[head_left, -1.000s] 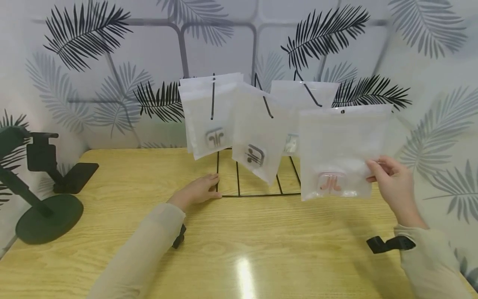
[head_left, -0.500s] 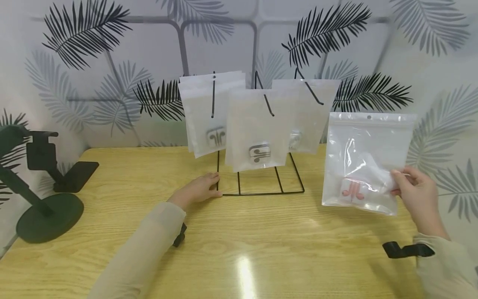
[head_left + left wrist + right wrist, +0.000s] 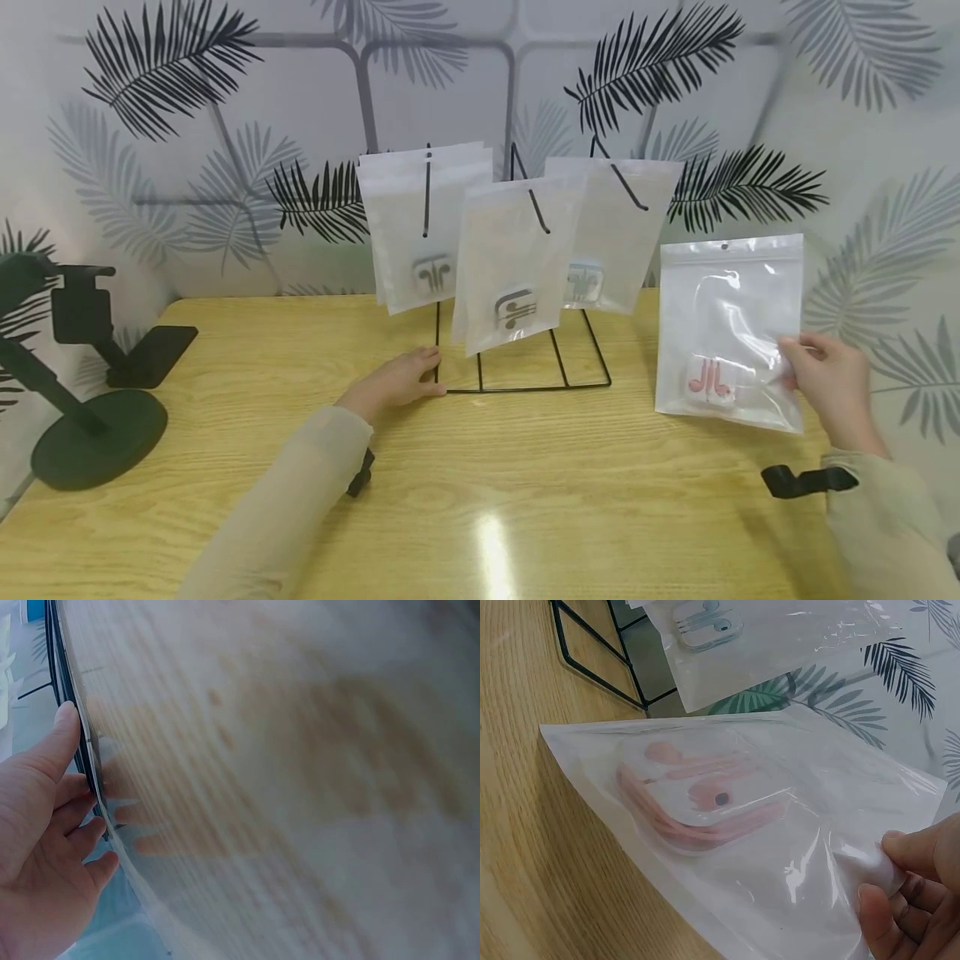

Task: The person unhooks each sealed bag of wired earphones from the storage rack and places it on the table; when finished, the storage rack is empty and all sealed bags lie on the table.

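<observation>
My right hand [image 3: 834,392] pinches the right edge of a white zip bag [image 3: 735,300] to the right of the rack. Inside the bag's clear front lies a case of pink earphones [image 3: 705,787]; a round hang hole shows at the bag's top. My left hand [image 3: 397,379] rests on the table at the left front corner of the black wire display rack [image 3: 525,390]. In the left wrist view the left fingertips [image 3: 94,825] and thumb touch the dark wire, with relaxed fingers. Similar bags hang on the rack's hooks: left bags [image 3: 408,200], middle bags [image 3: 517,258] and a right bag [image 3: 630,225].
A dark green stand [image 3: 97,437] with a black holder [image 3: 82,308] and a flat black piece [image 3: 163,354] is at the table's left. The wooden table [image 3: 420,517] runs back to a leaf-patterned curtain [image 3: 285,100]. Hooks [image 3: 630,187] project forward.
My right hand has carried the pink-earphone bag right and slightly down, away from the rack. The middle bags have swung on their hook. My left hand has stayed put.
</observation>
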{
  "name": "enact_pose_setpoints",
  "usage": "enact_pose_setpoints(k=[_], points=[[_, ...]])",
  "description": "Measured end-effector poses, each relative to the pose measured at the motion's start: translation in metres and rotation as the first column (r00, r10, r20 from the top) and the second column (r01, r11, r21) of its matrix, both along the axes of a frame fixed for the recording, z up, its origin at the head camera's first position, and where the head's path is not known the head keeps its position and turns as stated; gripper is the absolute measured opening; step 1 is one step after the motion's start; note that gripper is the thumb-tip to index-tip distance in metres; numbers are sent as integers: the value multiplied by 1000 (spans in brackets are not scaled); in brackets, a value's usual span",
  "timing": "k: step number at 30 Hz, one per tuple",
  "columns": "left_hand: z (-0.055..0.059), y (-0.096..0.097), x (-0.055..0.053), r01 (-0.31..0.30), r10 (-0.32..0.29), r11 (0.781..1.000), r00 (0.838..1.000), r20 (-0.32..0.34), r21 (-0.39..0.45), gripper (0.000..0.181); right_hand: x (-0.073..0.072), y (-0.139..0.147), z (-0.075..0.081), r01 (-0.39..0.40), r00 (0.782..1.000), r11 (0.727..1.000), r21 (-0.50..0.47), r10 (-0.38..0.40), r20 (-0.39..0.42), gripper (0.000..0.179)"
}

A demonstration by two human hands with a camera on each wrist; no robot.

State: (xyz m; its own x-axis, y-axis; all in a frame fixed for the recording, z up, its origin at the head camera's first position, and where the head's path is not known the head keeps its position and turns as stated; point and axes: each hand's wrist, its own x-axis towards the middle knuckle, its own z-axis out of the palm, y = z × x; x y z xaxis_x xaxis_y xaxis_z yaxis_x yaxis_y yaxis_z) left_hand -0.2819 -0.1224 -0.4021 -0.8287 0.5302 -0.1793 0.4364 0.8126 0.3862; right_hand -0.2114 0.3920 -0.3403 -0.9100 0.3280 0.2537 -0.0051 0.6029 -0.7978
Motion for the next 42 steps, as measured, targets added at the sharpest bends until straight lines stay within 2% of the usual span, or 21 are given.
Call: enact_pose_setpoints(k=[3,8,15,22,25,30,37,42], points=[[-1,0,0,3,-3,1000,1000,-7,-2,69,-10,0,1,-5,1000,994,111,3,20,46],[-1,0,0,5,-5,1000,1000,-13,0,69,-28,0,-3,-12,997,979,205,-5,79,49],[0,1,0,-4,4,1000,1000,4,-4,69,-48,-5,-15,-43,990,972,229,11,139,44],[1,2,0,-3,3,1000,1000,7,-15,68,-65,-6,-20,-137,960,959,250,67,271,45],[2,2,0,-7,7,1000,1000,13,-24,68,-71,-8,-23,-182,953,950,255,107,282,42],[-2,0,-2,-1,1,1000,1000,5,-10,68,-82,-11,-32,-208,957,928,309,128,259,38],[-3,0,-4,-6,6,1000,1000,12,-19,68,-89,-14,-45,-170,963,955,244,109,245,33],[-4,0,-4,-4,4,1000,1000,6,-26,68,-91,-13,-55,-152,976,955,256,105,188,30]])
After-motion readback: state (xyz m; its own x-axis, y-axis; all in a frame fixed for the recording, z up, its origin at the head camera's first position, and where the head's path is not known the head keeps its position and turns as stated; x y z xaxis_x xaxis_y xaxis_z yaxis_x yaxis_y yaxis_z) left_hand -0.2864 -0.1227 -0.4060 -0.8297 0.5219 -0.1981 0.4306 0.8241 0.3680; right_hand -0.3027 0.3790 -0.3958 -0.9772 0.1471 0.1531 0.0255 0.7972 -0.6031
